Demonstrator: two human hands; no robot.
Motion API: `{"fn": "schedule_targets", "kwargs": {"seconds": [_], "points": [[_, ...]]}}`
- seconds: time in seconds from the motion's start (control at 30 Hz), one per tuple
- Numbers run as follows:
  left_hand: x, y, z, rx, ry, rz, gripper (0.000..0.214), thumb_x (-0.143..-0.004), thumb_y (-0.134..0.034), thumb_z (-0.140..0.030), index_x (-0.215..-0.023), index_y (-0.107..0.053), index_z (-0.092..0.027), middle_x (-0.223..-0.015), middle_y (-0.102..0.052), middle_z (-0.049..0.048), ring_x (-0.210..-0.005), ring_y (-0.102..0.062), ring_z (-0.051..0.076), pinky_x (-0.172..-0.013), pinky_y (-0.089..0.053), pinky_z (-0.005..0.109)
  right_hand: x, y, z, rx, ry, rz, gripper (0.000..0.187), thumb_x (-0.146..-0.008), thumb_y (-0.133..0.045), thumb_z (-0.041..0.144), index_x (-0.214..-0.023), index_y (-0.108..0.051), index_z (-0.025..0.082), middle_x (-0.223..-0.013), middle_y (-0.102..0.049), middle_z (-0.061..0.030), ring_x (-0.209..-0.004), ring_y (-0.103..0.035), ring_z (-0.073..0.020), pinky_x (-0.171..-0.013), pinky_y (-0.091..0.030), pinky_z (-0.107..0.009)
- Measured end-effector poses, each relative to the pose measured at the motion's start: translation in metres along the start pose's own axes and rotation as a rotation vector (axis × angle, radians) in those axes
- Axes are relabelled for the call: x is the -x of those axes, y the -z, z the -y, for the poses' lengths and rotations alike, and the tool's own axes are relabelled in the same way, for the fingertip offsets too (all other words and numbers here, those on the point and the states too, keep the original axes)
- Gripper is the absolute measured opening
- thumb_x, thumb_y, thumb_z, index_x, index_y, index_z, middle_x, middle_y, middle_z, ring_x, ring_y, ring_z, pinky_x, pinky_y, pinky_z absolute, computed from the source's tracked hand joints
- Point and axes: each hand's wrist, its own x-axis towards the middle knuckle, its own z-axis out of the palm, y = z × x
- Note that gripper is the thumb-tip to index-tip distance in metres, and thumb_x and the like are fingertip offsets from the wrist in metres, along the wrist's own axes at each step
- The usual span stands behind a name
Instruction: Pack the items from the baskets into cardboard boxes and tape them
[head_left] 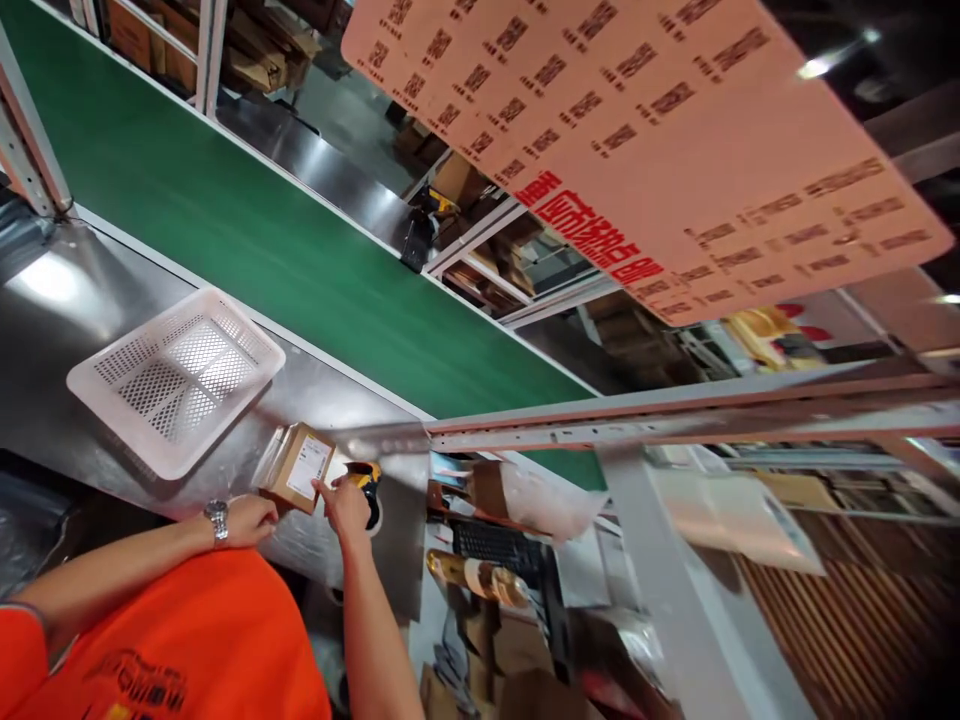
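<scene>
A small brown cardboard box (283,482) with a white label (308,466) sits tilted on the metal bench, between my two hands. My left hand (252,520), with a metal watch at the wrist, is closed beside the box's lower left edge; what its curled fingers hold is hidden. At the lower right edge, my right hand (348,508) has bent fingers against the box, one fingertip touching near the label. Just behind my right hand lies a yellow and black handheld device (365,474), partly covered by it. Clear plastic (300,545) lies below the box.
A white perforated basket (176,462) stands on the bench at left. Beyond the bench runs a green conveyor belt (300,290). A pink sign with codes (675,180) hangs overhead. At right are a metal frame rail (675,415), a keyboard (487,545) and a tape roll (446,568).
</scene>
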Motion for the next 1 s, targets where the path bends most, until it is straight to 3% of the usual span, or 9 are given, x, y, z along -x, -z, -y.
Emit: {"fn": "schedule_targets", "kwargs": {"seconds": [0.1,0.2,0.3,0.47,0.57,0.63,0.73,0.87,1.0], "points": [[0.001,0.011,0.001,0.072,-0.009,-0.041,0.007,-0.074,-0.084,-0.029,-0.078,-0.079,-0.026,-0.082,-0.080,0.0103,-0.087,-0.076,0.034,-0.100,-0.058,0.044,-0.003,-0.008,0.010,-0.047,0.092,-0.113,0.036,-0.101,-0.064,0.034,-0.126,-0.079,0.013,-0.122,-0.084,-0.0235,-0.112,-0.079,-0.0352,-0.102,-0.058,-0.049],[0.003,0.019,0.002,0.020,-0.014,-0.033,0.008,-0.080,-0.081,-0.030,-0.085,-0.081,-0.025,-0.084,-0.081,0.0102,-0.087,-0.075,0.033,-0.097,-0.058,0.041,-0.010,-0.030,0.029,-0.109,0.224,-0.188,0.044,-0.109,-0.045,0.030,-0.136,-0.076,0.015,-0.144,-0.078,-0.0195,-0.134,-0.071,-0.0299,-0.118,-0.053,-0.046],[0.006,0.028,0.006,-0.087,-0.010,0.027,0.014,-0.086,-0.074,-0.029,-0.094,-0.082,-0.022,-0.091,-0.082,0.0094,-0.092,-0.077,0.031,-0.096,-0.057,0.039,-0.014,-0.058,0.044,-0.129,0.319,-0.206,0.055,-0.113,-0.037,0.037,-0.148,-0.070,0.009,-0.162,-0.066,-0.0241,-0.154,-0.057,-0.0325,-0.129,-0.046,-0.051],[0.008,0.043,0.015,-0.248,0.041,0.119,0.029,-0.094,-0.064,-0.029,-0.114,-0.083,-0.018,-0.108,-0.086,0.0118,-0.102,-0.078,0.030,-0.098,-0.057,0.038,-0.015,-0.084,0.047,-0.007,0.385,-0.178,0.085,-0.108,-0.050,0.059,-0.169,-0.047,0.000,-0.181,-0.039,-0.0342,-0.172,-0.029,-0.0449,-0.137,-0.031,-0.069],[0.007,0.051,0.017,-0.273,0.039,0.138,0.035,-0.098,-0.058,-0.027,-0.120,-0.082,-0.014,-0.112,-0.086,0.0143,-0.106,-0.079,0.031,-0.098,-0.057,0.039,-0.014,-0.083,0.049,0.139,0.371,-0.140,0.094,-0.105,-0.057,0.056,-0.173,-0.036,-0.005,-0.185,-0.027,-0.0375,-0.174,-0.020,-0.0525,-0.137,-0.026,-0.071],[0.006,0.054,0.017,-0.272,0.020,0.142,0.036,-0.098,-0.056,-0.026,-0.119,-0.082,-0.014,-0.113,-0.086,0.0145,-0.106,-0.080,0.031,-0.098,-0.057,0.039,-0.011,-0.081,0.056,0.171,0.345,-0.129,0.092,-0.103,-0.059,0.046,-0.174,-0.035,-0.007,-0.185,-0.025,-0.0390,-0.174,-0.018,-0.0560,-0.137,-0.024,-0.074],[0.002,0.057,0.021,-0.244,-0.023,0.125,0.034,-0.096,-0.056,-0.032,-0.112,-0.083,-0.018,-0.110,-0.087,0.0138,-0.105,-0.082,0.032,-0.099,-0.059,0.040,-0.008,-0.079,0.072,0.185,0.353,-0.140,0.087,-0.097,-0.062,0.030,-0.175,-0.038,0.000,-0.184,-0.031,-0.0357,-0.174,-0.025,-0.0515,-0.137,-0.028,-0.074],[-0.014,0.056,0.033,-0.180,-0.086,0.125,0.041,-0.090,-0.059,-0.055,-0.103,-0.083,-0.024,-0.105,-0.088,0.0131,-0.102,-0.083,0.036,-0.098,-0.063,0.042,-0.011,-0.080,0.087,0.166,0.440,-0.133,0.086,-0.090,-0.060,0.016,-0.173,-0.044,0.001,-0.183,-0.038,-0.0301,-0.172,-0.037,-0.0452,-0.136,-0.039,-0.065],[-0.028,0.048,0.049,-0.047,-0.045,0.107,0.057,-0.077,-0.060,-0.079,-0.095,-0.085,-0.031,-0.109,-0.090,0.0113,-0.109,-0.084,0.041,-0.104,-0.066,0.046,0.009,-0.086,0.065,0.098,0.622,-0.004,0.091,-0.094,-0.065,0.025,-0.178,-0.036,0.008,-0.185,-0.032,-0.0274,-0.173,-0.032,-0.0457,-0.137,-0.036,-0.068]]}}
